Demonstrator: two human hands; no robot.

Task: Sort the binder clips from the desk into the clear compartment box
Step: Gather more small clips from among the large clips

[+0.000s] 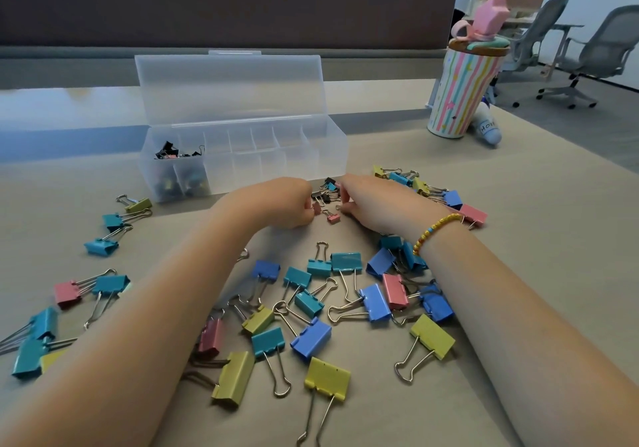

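**A:** What lies at the left of the desk (pixel 518 204)?

**B:** Large binder clips (pixel 311 339) — teal, pink, olive — scattered loosely, their wire handles pointing every which way. Behind them stands the clear compartment box (pixel 242 156), lid raised, its long axis running left to right. Small dark clips sit in its leftmost compartments.

**A:** And the hands?

**B:** Both reach forward to just in front of the box. The left hand (pixel 290 201) has its fingers curled, pinching a small pink clip (pixel 316 207). Just right of it a second small pink clip (pixel 332 218) lies on the desk, handles pointing away to the left. The right hand (pixel 370 201), a beaded bracelet (pixel 434 229) on its wrist, curls down over a cluster of small dark clips (pixel 326 191) — whether it grips one I cannot tell.

**A:** Farther right?

**B:** More coloured clips, then a striped cup (pixel 460 94) with a pink lid at the far right.
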